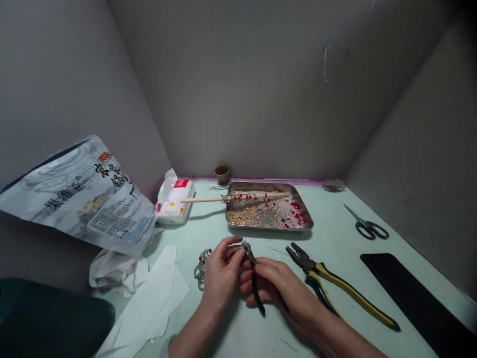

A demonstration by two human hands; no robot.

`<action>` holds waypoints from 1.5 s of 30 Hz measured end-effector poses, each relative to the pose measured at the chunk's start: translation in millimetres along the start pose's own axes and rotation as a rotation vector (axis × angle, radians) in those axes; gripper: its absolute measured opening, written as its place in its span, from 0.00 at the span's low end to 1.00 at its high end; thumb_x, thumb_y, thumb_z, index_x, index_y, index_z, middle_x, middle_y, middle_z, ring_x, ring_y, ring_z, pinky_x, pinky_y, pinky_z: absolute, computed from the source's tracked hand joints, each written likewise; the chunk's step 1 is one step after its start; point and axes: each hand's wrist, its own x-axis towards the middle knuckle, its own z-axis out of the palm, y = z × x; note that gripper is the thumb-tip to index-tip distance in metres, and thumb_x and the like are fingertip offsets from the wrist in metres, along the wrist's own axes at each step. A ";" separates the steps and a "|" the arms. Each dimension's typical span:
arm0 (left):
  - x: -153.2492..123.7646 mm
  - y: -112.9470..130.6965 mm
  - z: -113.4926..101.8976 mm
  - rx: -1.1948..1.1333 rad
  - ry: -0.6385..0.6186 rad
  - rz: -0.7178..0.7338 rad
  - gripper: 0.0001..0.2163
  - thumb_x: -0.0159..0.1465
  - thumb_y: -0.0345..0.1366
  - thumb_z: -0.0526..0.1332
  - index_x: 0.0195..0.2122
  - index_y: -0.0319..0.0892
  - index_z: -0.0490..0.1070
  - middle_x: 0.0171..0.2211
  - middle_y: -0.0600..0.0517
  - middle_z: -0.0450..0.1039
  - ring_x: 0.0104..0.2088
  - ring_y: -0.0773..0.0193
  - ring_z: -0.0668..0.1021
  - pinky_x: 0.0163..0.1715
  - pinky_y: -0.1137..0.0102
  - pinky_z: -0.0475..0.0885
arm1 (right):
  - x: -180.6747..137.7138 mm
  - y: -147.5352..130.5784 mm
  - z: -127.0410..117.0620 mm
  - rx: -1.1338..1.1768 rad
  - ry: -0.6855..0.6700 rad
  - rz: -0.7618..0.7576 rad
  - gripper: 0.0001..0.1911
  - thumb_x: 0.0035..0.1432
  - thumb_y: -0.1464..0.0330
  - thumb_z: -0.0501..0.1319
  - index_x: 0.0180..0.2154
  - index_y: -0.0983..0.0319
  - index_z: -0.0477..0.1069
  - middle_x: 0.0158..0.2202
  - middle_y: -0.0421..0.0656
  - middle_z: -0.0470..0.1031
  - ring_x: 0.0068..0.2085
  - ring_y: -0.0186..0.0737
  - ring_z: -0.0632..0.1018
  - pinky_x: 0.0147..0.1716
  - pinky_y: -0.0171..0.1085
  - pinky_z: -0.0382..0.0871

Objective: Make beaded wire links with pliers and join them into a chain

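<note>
Clasping small pliers (254, 278) in right hand (276, 291), tight round the black handles. Pinching end of beaded chain (200, 268) with left hand (219, 271) at the nose, with the rest left lying on table (335, 243). Probably light, limp, easily kinked: best taken by one link, near the tips.

Bold black Chinese characters cover a crumpled white bag (82, 199) at frame left; its fine print and the tissue pack's (172, 205) red label (181, 183) are illegible.
</note>
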 end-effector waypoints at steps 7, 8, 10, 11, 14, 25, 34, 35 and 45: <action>-3.6 0.8 0.9 0.005 0.018 -0.007 0.14 0.55 0.37 0.63 0.42 0.40 0.69 0.32 0.48 0.78 0.27 0.66 0.78 0.29 0.72 0.73 | -0.5 2.1 1.6 0.017 -0.069 -0.038 0.10 0.59 0.67 0.55 0.36 0.65 0.72 0.33 0.45 0.72 0.35 0.37 0.73 0.36 0.37 0.68; -3.6 0.6 1.0 0.004 0.019 -0.005 0.13 0.55 0.37 0.63 0.42 0.40 0.70 0.32 0.48 0.78 0.27 0.66 0.78 0.29 0.72 0.73 | -0.2 3.2 1.6 -0.010 -0.061 -0.051 0.10 0.60 0.66 0.55 0.36 0.65 0.72 0.33 0.44 0.71 0.35 0.37 0.73 0.37 0.37 0.68; -3.2 0.0 1.0 -0.004 0.013 0.008 0.13 0.55 0.37 0.63 0.41 0.39 0.70 0.33 0.47 0.78 0.28 0.65 0.78 0.30 0.72 0.74 | 0.8 6.1 0.3 -0.115 -0.017 -0.096 0.12 0.61 0.64 0.54 0.35 0.64 0.71 0.33 0.43 0.70 0.34 0.36 0.71 0.36 0.36 0.67; -2.9 -0.4 0.8 -0.010 0.005 0.017 0.13 0.55 0.36 0.64 0.41 0.39 0.70 0.34 0.46 0.78 0.30 0.64 0.79 0.30 0.72 0.74 | 1.4 7.8 -1.0 -0.190 0.019 -0.126 0.13 0.61 0.62 0.54 0.33 0.64 0.71 0.32 0.42 0.69 0.33 0.35 0.70 0.35 0.34 0.66; -2.3 -1.3 0.4 -0.046 -0.021 0.036 0.12 0.55 0.36 0.64 0.40 0.38 0.71 0.35 0.45 0.78 0.36 0.61 0.79 0.34 0.71 0.74 | 3.0 12.5 -5.7 -0.398 0.105 -0.192 0.15 0.61 0.59 0.55 0.29 0.63 0.67 0.25 0.37 0.65 0.25 0.30 0.65 0.27 0.31 0.61; -5.0 1.6 2.3 -0.097 -0.044 0.020 0.11 0.52 0.34 0.66 0.37 0.38 0.73 0.37 0.45 0.78 0.35 0.61 0.79 0.33 0.70 0.74 | 0.6 2.0 -8.9 -0.414 -0.016 -0.090 0.19 0.61 0.55 0.52 0.28 0.64 0.65 0.23 0.39 0.72 0.16 0.26 0.62 0.16 0.30 0.51; 0.5 6.1 -4.9 -0.128 0.002 -0.026 0.11 0.53 0.38 0.67 0.33 0.36 0.74 0.32 0.45 0.78 0.32 0.60 0.80 0.35 0.68 0.75 | -3.5 -6.2 -20.7 -0.569 -0.117 0.076 0.19 0.63 0.59 0.49 0.33 0.65 0.70 0.24 0.42 0.75 0.17 0.28 0.63 0.17 0.30 0.50; 1.5 6.7 -6.5 -0.142 0.007 -0.043 0.11 0.53 0.38 0.67 0.34 0.36 0.75 0.33 0.45 0.78 0.32 0.60 0.80 0.36 0.67 0.75 | -5.5 -7.0 -20.3 -0.670 -0.102 0.041 0.18 0.62 0.59 0.50 0.31 0.65 0.70 0.22 0.42 0.74 0.18 0.29 0.64 0.19 0.31 0.51; 5.2 7.8 -20.1 -0.460 -0.127 -0.226 0.11 0.53 0.36 0.69 0.32 0.34 0.74 0.34 0.44 0.77 0.35 0.63 0.79 0.41 0.69 0.74 | -21.1 3.6 -17.2 -1.165 -0.176 -0.136 0.07 0.52 0.69 0.60 0.24 0.62 0.73 0.24 0.40 0.72 0.27 0.34 0.67 0.26 0.33 0.53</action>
